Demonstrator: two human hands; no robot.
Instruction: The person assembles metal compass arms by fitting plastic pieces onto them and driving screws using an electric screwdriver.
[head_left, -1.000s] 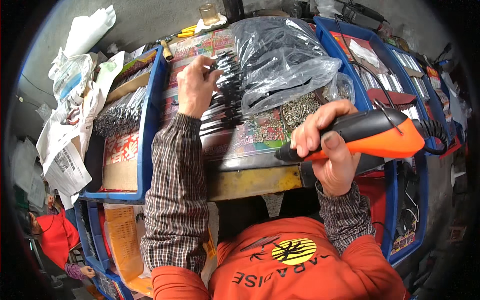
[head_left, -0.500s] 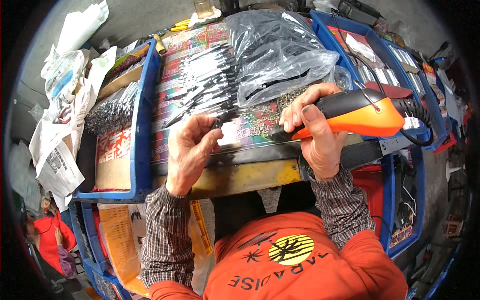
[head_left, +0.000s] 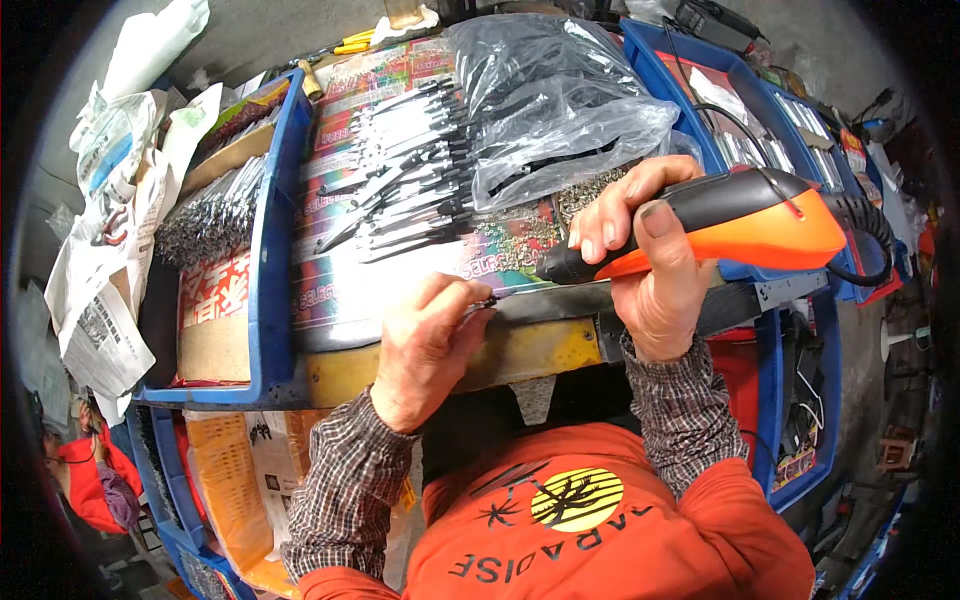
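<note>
Workbench (head_left: 545,348) w/ yellow front edge is covered by printed sheet; blue bin (head_left: 272,250) of thin parts is seen at L, clear plastic bag (head_left: 560,90) of black parts toward back. Slim black-and-silver pieces (head_left: 410,175) are laid approx. crosswise mid-bench; loose small screws (head_left: 510,240) are scattered just R of them.

Corded electric screwdriver (head_left: 775,240) is grasped in R hand (head_left: 650,270), thumb on near side, over front edge. Small dark piece (head_left: 488,302) is pinched betw. thumb & fingertips of L hand (head_left: 425,345), near same edge; exact shape not resolved (too small).

Risk (judged): piece could be twisted out of pinch if bit is applied off-centre; fingertip could be nicked if bit slips, pinch being near tool nose. Loose screws could be swept away if driver is dragged low.

Orientation: driver nose is pointed L & slightly down in view, toward L hand; cord end R. Long axis approx. L–R. Bit contact cannot be told.
</note>
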